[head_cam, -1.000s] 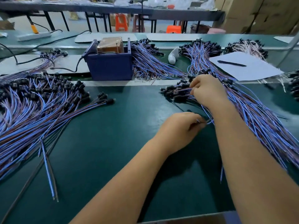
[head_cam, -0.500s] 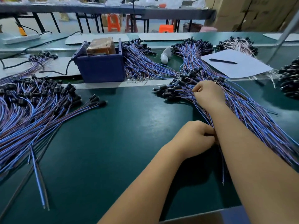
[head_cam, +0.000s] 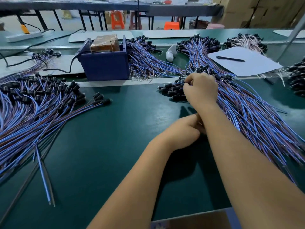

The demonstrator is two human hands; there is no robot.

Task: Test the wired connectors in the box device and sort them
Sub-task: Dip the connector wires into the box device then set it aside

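A blue box device (head_cam: 105, 66) with a brown block inside stands at the back centre of the green table (head_cam: 115, 146). Right of it lies a long pile of blue-and-brown wired connectors (head_cam: 247, 113) with black heads. My right hand (head_cam: 200, 89) sits on the head end of this pile, fingers curled and pinching black connectors. My left hand (head_cam: 183, 131) is nearer me, its curled fingertips tucked under my right forearm where the wire tails run. A second large pile of wired connectors (head_cam: 33, 103) fans out on the left.
A white sheet with a black pen (head_cam: 231, 59) lies at the back right, beside a white object (head_cam: 170, 53). More connector bundles (head_cam: 145, 60) lie behind the box. A power strip (head_cam: 23, 36) and cables are at the back left. A cardboard edge (head_cam: 198, 220) shows at the bottom.
My right hand has stayed at the connector heads, working among them. My left hand has slid closer to my right forearm, so its fingertips are now hidden.
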